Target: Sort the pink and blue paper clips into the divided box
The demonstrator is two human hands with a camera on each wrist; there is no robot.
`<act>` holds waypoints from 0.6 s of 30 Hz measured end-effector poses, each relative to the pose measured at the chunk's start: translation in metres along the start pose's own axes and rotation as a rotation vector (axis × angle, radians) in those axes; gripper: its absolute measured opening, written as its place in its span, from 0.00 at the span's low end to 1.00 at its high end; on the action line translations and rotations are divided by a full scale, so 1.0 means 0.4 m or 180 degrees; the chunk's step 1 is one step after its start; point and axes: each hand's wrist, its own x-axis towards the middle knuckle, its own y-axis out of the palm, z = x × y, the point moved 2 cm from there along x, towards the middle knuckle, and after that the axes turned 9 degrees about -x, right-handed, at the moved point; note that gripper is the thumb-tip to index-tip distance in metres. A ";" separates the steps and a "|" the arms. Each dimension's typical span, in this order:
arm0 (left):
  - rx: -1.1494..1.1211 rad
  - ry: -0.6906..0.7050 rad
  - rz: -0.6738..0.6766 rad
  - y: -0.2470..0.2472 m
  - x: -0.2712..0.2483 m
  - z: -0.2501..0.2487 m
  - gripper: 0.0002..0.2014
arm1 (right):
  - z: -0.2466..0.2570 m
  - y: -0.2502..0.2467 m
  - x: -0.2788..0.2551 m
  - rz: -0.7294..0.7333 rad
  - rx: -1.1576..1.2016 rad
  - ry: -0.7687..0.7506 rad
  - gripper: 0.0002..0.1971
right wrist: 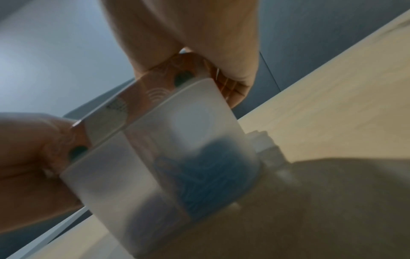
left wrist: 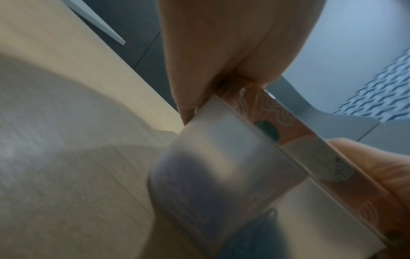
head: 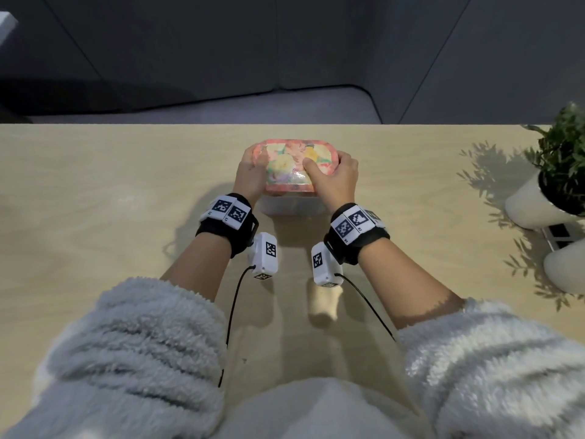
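While both hands are gripping the ends of the floral pink lid (head: 294, 163), left hand (head: 251, 175) and right hand (head: 335, 179) curled around it, uneven pressing could be tipping the frosted translucent plastic box (right wrist: 168, 157) between them, spilling clips. Blue paper clips (right wrist: 213, 168) are showing through one compartment; pink ones are probably behind the blurred divider.

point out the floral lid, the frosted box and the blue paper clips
floral lid (head: 292, 163): head view, middle of its top face
frosted box (right wrist: 142, 168): right wrist view, its translucent side wall
blue paper clips (right wrist: 213, 168): right wrist view, blue heap behind the wall
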 end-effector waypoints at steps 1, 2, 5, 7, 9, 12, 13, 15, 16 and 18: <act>0.0051 0.0023 0.0001 0.000 0.003 0.001 0.18 | 0.001 -0.002 -0.001 -0.0001 -0.0001 -0.0011 0.32; 0.0090 0.0050 0.0000 0.001 0.004 0.000 0.18 | 0.000 -0.004 -0.001 0.0021 -0.0032 -0.0041 0.32; 0.0098 0.0022 0.0009 0.001 0.008 -0.002 0.17 | -0.003 -0.007 -0.004 0.0180 -0.0302 -0.0188 0.33; 0.0089 -0.0031 -0.0047 -0.001 0.012 -0.002 0.17 | -0.003 -0.011 0.000 0.0243 -0.0362 -0.0238 0.29; 0.0056 -0.0038 -0.0105 0.001 0.010 0.004 0.17 | 0.001 -0.015 0.010 0.0251 -0.0329 -0.0215 0.23; -0.0046 0.0057 -0.0070 0.007 -0.002 0.009 0.17 | 0.002 -0.015 0.022 0.0279 -0.0290 -0.0096 0.20; -0.0074 0.0069 -0.0063 0.006 -0.003 0.012 0.17 | 0.000 -0.012 0.024 0.0282 -0.0240 -0.0058 0.19; -0.0141 0.0030 -0.0069 0.006 -0.005 0.010 0.17 | 0.003 -0.012 0.020 0.0273 -0.0232 -0.0045 0.19; -0.0114 0.0022 -0.0064 0.007 -0.014 0.005 0.17 | 0.003 -0.013 0.017 0.0279 -0.0251 -0.0021 0.20; -0.0065 0.0039 -0.0024 0.010 -0.013 0.001 0.17 | 0.011 -0.018 0.012 0.0411 -0.0405 -0.0002 0.21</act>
